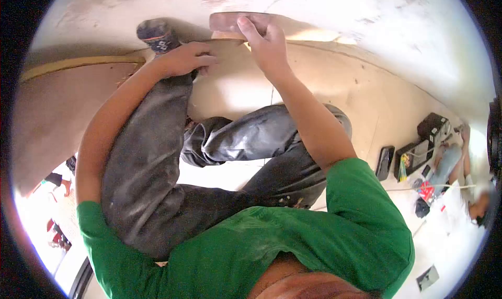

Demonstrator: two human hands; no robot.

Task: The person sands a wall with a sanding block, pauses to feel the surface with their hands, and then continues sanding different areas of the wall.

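Note:
My right hand (265, 44) grips a flat, brown, rectangular sanding block (226, 23), with the thumb lying across its face. The block is held against the lower part of the white wall (334, 11), just above the floor. My left hand (189, 58) rests over my left shin near the ankle, its fingers apart and loosely bent, with nothing in them. Beyond it, my foot in a dark patterned sock (157, 35) is up by the wall's base. My dark trousers (151, 147) look dusty.
Beige floor tiles (366, 100) run along the wall. At the right lie a phone (385, 163) and dark boxes (415, 158), with another person (460, 194) close by. A light cable (434, 187) crosses there. A yellowish edge strip (78, 65) runs at the left.

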